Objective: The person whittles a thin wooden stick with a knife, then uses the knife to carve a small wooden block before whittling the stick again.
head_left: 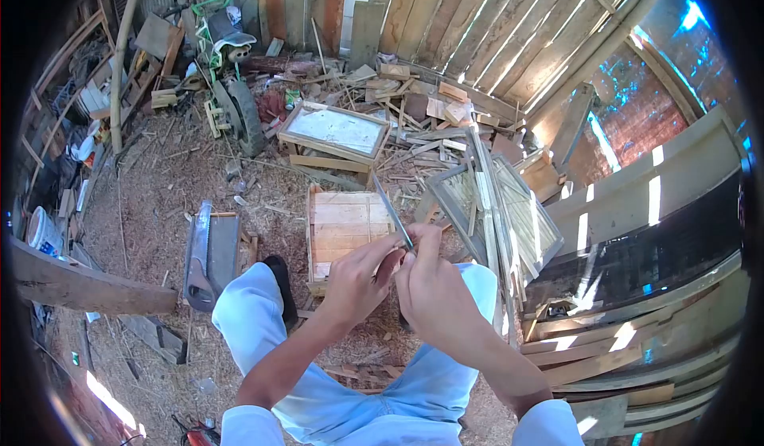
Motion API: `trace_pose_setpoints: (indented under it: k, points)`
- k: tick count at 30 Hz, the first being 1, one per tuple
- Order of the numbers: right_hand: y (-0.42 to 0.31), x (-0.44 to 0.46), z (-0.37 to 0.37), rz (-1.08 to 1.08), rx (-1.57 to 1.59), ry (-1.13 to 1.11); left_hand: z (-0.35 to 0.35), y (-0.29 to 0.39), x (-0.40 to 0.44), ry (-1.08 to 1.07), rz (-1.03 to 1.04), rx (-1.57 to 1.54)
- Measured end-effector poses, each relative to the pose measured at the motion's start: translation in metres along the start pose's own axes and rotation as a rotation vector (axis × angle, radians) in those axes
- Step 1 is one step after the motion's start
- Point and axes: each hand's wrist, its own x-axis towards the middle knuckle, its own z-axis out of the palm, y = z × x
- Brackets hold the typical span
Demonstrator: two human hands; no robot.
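My left hand and my right hand meet in front of my knees, fingers pinched close together. From between them a slim grey metal blade points up and away, narrowing toward its far end. The right fingers close around its near end; whether it has a handle is hidden. My left fingers are closed beside it, and what they pinch cannot be made out. Below and beyond the hands lies a shallow wooden crate of pale boards.
A handsaw rests on a dark board to the left. A white-topped wooden frame lies ahead, near a wheeled green frame. Scrap wood is heaped by the plank wall. Framed panels lean at the right.
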Motion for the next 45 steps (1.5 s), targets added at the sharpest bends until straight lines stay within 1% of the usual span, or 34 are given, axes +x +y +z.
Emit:
trace_pose_setpoints:
  k: [1, 5, 7, 8, 10, 11, 13, 15, 17, 18, 20, 22, 23, 25, 26, 27, 30, 33, 35, 37, 39, 41, 42, 44, 45]
  points:
    - [-0.001, 0.004, 0.0, 0.002, -0.035, 0.011, 0.002, -0.003, 0.001, 0.054, 0.006, 0.009]
    - [-0.016, 0.013, -0.013, -0.012, -0.029, 0.002, -0.001, 0.002, 0.012, 0.097, 0.045, 0.053]
    - [-0.03, 0.014, -0.021, -0.014, -0.095, 0.063, -0.007, 0.016, 0.021, 0.188, 0.102, 0.046]
    - [-0.021, 0.016, -0.019, -0.019, -0.089, 0.064, -0.002, 0.009, 0.019, 0.188, 0.105, 0.053]
    - [0.002, 0.031, -0.012, -0.038, -0.036, 0.005, 0.011, -0.014, 0.022, 0.087, 0.065, 0.081]
    - [0.001, 0.038, -0.014, -0.067, -0.04, 0.017, 0.011, -0.019, 0.028, 0.107, 0.086, 0.095]
    - [0.001, 0.034, -0.015, 0.001, -0.096, -0.017, 0.012, -0.015, 0.024, 0.106, 0.052, 0.098]
    - [0.005, 0.038, -0.016, -0.035, -0.078, 0.003, 0.016, -0.019, 0.027, 0.148, 0.082, 0.099]
    - [0.008, 0.04, -0.013, -0.067, -0.05, 0.007, 0.015, -0.024, 0.026, 0.133, 0.042, 0.099]
    - [0.01, 0.042, -0.013, -0.05, -0.084, -0.01, 0.014, -0.025, 0.026, 0.137, 0.034, 0.109]
    - [0.011, 0.047, -0.014, -0.044, -0.117, -0.038, 0.016, -0.025, 0.029, 0.175, 0.089, 0.101]
    - [0.011, 0.048, -0.014, -0.086, -0.023, -0.003, 0.015, -0.021, 0.03, 0.165, 0.052, 0.092]
    - [0.013, 0.05, -0.013, -0.09, -0.016, -0.014, 0.014, -0.02, 0.029, 0.154, 0.033, 0.07]
    - [0.021, 0.051, -0.017, -0.106, 0.114, -0.054, 0.016, -0.021, 0.025, 0.18, 0.045, 0.093]
    - [0.022, 0.051, -0.02, -0.077, 0.185, -0.103, 0.015, -0.021, 0.023, 0.173, 0.04, 0.09]
    - [0.019, 0.05, -0.02, -0.077, 0.183, -0.105, 0.013, -0.021, 0.023, 0.162, 0.039, 0.086]
    - [0.011, 0.045, -0.021, -0.047, 0.076, -0.041, 0.009, -0.018, 0.027, 0.168, 0.09, 0.06]
    - [0.007, 0.046, -0.023, -0.084, 0.025, -0.072, -0.009, -0.004, 0.031, 0.151, 0.074, 0.105]
    - [0.007, 0.047, -0.021, -0.098, -0.013, -0.079, -0.014, -0.005, 0.035, 0.126, 0.12, 0.129]
    - [0.011, 0.047, -0.016, -0.136, 0.026, -0.072, -0.014, -0.004, 0.038, 0.065, 0.057, 0.156]
    - [0.012, 0.048, -0.013, -0.172, 0.062, -0.06, -0.011, -0.012, 0.041, 0.084, 0.071, 0.125]
    - [0.013, 0.049, -0.014, -0.074, 0.128, -0.045, -0.009, -0.01, 0.044, 0.138, 0.099, 0.107]
    - [0.014, 0.048, -0.014, -0.079, 0.127, -0.042, -0.008, -0.012, 0.043, 0.152, 0.111, 0.099]
    - [0.018, 0.045, -0.014, -0.133, 0.113, 0.048, -0.005, -0.016, 0.042, 0.173, 0.103, 0.107]
    - [0.018, 0.044, -0.017, -0.136, 0.114, 0.049, -0.006, -0.014, 0.043, 0.19, 0.092, 0.112]
